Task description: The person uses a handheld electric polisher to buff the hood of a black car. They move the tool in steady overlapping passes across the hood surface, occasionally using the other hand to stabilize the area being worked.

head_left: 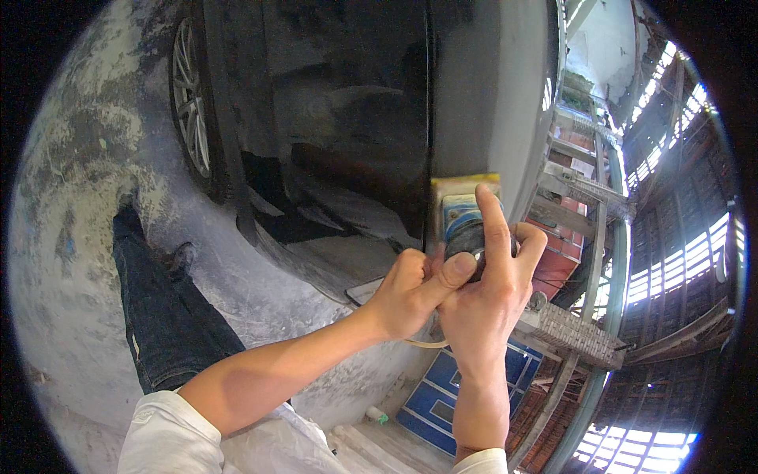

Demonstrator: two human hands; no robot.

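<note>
A hand-held power sander (466, 220) with a blue and white body, a dark rear part and a yellowish front edge lies against a car's dull grey panel (466, 110). Over its top is my right hand (493, 276), index finger stretched forward along the body and the other fingers curled around its side. My left hand (414, 288) closes on the rear of the tool, its thumb by the right hand. Part of the sander is hidden under both hands. Glossy black bodywork (347, 103) borders the grey panel on the left.
A car wheel (189, 99) with silver spokes stands at the upper left on stained concrete floor (87, 158). My leg in dark jeans (166, 316) is at the left. A pale cord or hose (426, 344) trails below my hands. Blue panelled door (466, 395) and wooden beams (580, 340) lie to the right.
</note>
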